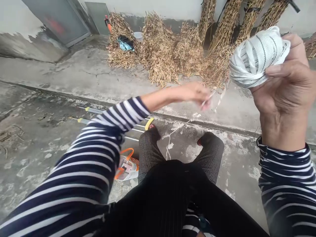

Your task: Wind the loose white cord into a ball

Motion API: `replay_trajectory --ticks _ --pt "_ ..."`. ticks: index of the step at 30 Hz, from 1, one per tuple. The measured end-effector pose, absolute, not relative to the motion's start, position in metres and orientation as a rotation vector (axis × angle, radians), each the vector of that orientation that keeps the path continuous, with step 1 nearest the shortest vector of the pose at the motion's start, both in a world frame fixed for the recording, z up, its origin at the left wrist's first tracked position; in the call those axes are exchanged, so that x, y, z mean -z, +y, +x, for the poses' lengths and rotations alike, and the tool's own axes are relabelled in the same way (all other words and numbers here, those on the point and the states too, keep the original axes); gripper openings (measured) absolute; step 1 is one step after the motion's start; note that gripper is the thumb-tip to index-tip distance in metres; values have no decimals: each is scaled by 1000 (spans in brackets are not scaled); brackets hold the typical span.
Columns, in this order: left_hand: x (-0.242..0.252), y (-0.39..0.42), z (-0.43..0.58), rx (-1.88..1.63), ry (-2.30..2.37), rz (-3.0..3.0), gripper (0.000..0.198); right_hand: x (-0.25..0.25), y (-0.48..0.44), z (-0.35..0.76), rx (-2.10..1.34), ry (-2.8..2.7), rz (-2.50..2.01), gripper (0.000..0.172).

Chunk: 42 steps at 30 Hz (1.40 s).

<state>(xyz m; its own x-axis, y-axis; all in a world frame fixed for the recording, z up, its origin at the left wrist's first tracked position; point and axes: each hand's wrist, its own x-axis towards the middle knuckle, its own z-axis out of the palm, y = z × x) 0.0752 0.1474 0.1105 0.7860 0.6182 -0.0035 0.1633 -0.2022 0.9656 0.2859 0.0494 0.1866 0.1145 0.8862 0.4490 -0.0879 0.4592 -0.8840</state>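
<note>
My right hand (pixel 288 72) is raised at the upper right, its fingers and thumb wrapped around a wound bundle of white webbing strap (pixel 259 57) with thin dark lines. Out in front of me, my left hand (pixel 198 95) is blurred by motion, its fingers closed on the loose strap end (pixel 208 99). A twisted length of the strap (pixel 220 98) hangs between the bundle and my left hand. On the ground between my feet trails a thin white line (pixel 172 132); whether it joins the strap I cannot tell.
Dry plant bundles (pixel 160 49) lean along the wall, with a blue cloth (pixel 125 43) on one. Beside my left leg sit an orange-handled bag (pixel 128 166) and a metal frame with yellow ends (pixel 149 123). A raised concrete edge (pixel 229 127) crosses before my feet.
</note>
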Motion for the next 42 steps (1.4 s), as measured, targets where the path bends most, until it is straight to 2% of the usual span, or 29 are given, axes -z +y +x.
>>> replay_trajectory --ticks 3,7,10,12,16,20,24,26,28,31,33,35,37,39,42 --pt "-92 121 -6 -358 769 1747 14 -185 56 278 -901 -1255 -812 38" --pt "-100 151 -62 -512 1086 1655 12 -184 61 268 -981 -1259 -794 38" --pt "-119 206 -39 -727 1201 1652 10 -187 61 266 -1000 -1268 -835 38" --pt "-127 240 0 -877 1211 1658 18 -190 58 267 -986 -1279 -864 38" --pt "-113 257 91 -989 925 1730 34 -194 50 269 -958 -1288 -866 38" --pt "-78 196 110 -712 562 1786 24 -194 49 271 -965 -1265 -873 38" --pt "-61 128 36 -31 391 1691 29 -194 52 268 -992 -1256 -864 39" --pt "-65 119 -11 73 529 1619 30 -194 53 265 -1007 -1253 -853 39" --pt "-75 132 -47 -117 798 1592 29 -194 55 262 -1021 -1250 -846 39" --pt "-92 181 -61 -650 1132 1554 17 -194 55 259 -1024 -1250 -858 38" --pt "-101 218 -40 -905 1185 1533 12 -195 54 259 -1008 -1263 -868 38" --pt "-105 245 2 -1035 1133 1524 17 -196 51 261 -988 -1281 -874 38" --pt "-102 254 53 -1088 995 1528 22 -197 47 263 -968 -1291 -881 39" --pt "-93 242 98 -1000 788 1569 24 -198 44 265 -948 -1284 -898 39" --pt "-69 198 122 -657 476 1637 21 -198 42 266 -927 -1268 -918 40"
